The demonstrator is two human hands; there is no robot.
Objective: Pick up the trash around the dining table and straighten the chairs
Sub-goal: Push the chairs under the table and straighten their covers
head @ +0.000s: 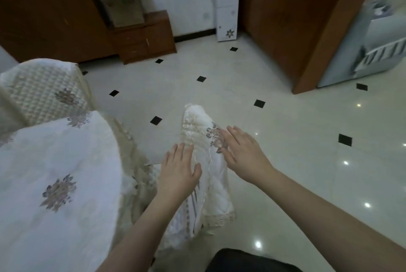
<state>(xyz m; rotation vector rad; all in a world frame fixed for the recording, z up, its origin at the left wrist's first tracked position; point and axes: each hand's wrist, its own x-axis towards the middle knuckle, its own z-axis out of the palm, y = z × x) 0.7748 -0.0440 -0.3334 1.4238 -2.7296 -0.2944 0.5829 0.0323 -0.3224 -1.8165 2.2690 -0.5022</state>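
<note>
Both hands flat, fingers straight, gripping nothing: L hand (179,167) and R hand (242,154) rest on chair back (203,131) w/ white quilted cover, lace trim, floral embroidery. Chair just right of dining table (59,175), round-edged, same white embroidered cloth. Glossy tile floor (285,140), black diamond insets.

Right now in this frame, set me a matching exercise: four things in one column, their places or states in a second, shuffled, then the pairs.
Things:
1. left hand
2. right hand
3. brown bag
4. white floral cabinet

Places or states:
A. stands against the far wall beside the wooden partition
B. fingers straight, over the embroidered flower on the chair cover
C. sits on the low wooden drawer unit
D. fingers straight, on the cover's lace edge, nearer the table

Pairs: 1-D, 2-B, 3-C, 4-A
</note>
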